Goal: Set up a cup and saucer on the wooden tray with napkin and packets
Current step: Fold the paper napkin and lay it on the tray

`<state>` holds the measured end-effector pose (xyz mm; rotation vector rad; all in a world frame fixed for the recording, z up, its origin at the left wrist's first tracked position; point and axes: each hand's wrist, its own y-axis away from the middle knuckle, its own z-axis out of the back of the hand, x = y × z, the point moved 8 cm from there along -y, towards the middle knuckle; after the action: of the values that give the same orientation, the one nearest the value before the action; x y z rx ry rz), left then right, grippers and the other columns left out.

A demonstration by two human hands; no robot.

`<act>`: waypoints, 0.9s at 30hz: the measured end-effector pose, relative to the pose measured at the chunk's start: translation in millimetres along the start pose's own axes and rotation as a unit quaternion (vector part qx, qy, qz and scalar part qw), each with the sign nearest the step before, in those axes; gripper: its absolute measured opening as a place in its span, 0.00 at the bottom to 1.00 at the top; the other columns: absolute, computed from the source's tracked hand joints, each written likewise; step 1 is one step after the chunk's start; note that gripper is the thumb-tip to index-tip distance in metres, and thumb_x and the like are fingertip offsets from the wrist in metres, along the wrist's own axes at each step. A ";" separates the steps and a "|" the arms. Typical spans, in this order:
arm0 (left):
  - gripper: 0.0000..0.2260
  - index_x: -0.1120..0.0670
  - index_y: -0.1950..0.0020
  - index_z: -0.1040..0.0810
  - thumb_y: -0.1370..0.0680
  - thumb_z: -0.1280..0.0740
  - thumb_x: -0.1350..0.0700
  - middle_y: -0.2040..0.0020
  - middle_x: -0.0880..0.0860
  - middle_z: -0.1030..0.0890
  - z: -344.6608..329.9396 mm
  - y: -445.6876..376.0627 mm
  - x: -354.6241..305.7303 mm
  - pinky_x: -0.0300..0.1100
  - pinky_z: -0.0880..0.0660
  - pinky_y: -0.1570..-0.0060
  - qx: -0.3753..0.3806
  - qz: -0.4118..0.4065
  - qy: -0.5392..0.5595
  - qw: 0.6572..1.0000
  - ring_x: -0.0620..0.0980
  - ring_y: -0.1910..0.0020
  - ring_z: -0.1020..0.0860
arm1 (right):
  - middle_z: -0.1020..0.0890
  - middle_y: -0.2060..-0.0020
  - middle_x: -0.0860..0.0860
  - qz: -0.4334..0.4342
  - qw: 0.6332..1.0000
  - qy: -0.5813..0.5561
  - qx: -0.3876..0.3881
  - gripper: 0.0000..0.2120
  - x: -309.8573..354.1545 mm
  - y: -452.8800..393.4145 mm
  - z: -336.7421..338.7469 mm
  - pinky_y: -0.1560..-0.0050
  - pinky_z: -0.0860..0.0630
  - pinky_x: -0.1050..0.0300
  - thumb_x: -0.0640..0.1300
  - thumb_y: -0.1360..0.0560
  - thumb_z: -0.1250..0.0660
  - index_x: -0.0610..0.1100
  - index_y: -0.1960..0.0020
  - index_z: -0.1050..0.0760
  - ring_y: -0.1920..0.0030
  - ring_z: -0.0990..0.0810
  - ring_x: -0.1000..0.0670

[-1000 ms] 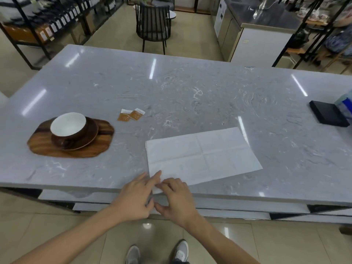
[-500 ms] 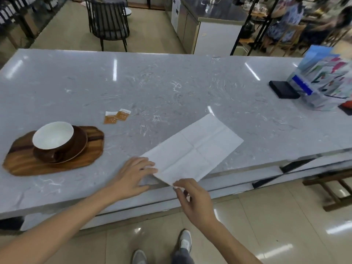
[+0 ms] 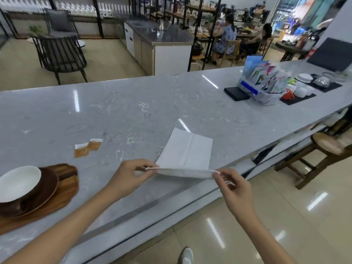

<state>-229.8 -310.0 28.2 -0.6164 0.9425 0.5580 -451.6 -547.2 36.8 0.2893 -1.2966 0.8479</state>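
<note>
A white paper napkin [image 3: 187, 149] lies on the grey marble counter [image 3: 133, 111], its near edge lifted off the surface. My left hand [image 3: 126, 177] pinches the napkin's near left corner and my right hand [image 3: 231, 184] pinches the near right corner. At the far left, a brown cup with a white inside [image 3: 18, 182] sits on a brown saucer [image 3: 47, 189] on the wooden tray [image 3: 66, 184]. Two orange packets [image 3: 87, 147] lie flat on the counter beyond the tray.
At the counter's right end stand a brochure holder [image 3: 261, 82], a black box [image 3: 236, 93] and dark mats with white dishes [image 3: 304, 78]. A wooden stool [image 3: 322, 149] is below the counter at right. Chairs and seated people are far behind.
Both hands took the napkin's near corners and raised that edge off the counter. My view swung right, so the tray slid to the left edge.
</note>
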 end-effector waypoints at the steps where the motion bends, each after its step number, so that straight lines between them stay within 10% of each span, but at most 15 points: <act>1: 0.08 0.45 0.52 0.12 0.25 0.24 0.58 0.54 0.40 0.13 1.8 -9.0 -4.5 0.31 0.22 0.48 -0.002 -0.001 0.011 1.000 0.40 0.53 0.15 | 0.16 0.59 0.53 0.005 1.000 -0.004 -0.011 0.03 2.0 -3.4 3.8 0.65 0.26 0.65 0.49 0.23 0.27 0.55 0.51 0.16 0.58 0.19 0.54; 15: 0.03 0.49 0.50 0.15 0.23 0.26 0.57 0.54 0.46 0.13 -23.8 -172.0 18.9 0.31 0.23 0.52 -0.039 0.037 0.060 0.997 0.42 0.54 0.17 | 0.14 0.55 0.58 -0.026 0.997 -0.009 -0.076 0.06 -42.9 -128.3 5.6 0.55 0.20 0.66 0.51 0.21 0.28 0.58 0.45 0.20 0.51 0.16 0.56; 22: 0.05 0.56 0.47 0.15 0.21 0.28 0.57 0.51 0.53 0.13 -62.6 -244.4 75.8 0.45 0.22 0.46 -0.007 0.106 0.015 0.994 0.54 0.49 0.16 | 0.14 0.56 0.50 -0.106 0.992 -0.005 -0.067 0.08 -119.6 -206.0 -7.5 0.49 0.16 0.45 0.49 0.21 0.29 0.54 0.42 0.20 0.52 0.16 0.49; 27: 0.06 0.61 0.46 0.15 0.22 0.29 0.62 0.51 0.60 0.13 -89.4 -269.5 116.5 0.43 0.22 0.48 0.028 0.152 -0.047 0.987 0.59 0.50 0.16 | 0.15 0.55 0.55 -0.163 0.985 0.056 -0.010 0.09 -175.4 -231.2 -30.8 0.57 0.20 0.66 0.51 0.21 0.30 0.54 0.41 0.23 0.53 0.16 0.55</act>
<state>-42.5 -540.7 -48.5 -0.3935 0.9657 0.8221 -274.9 -751.7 -73.2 0.4200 -1.1144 0.5639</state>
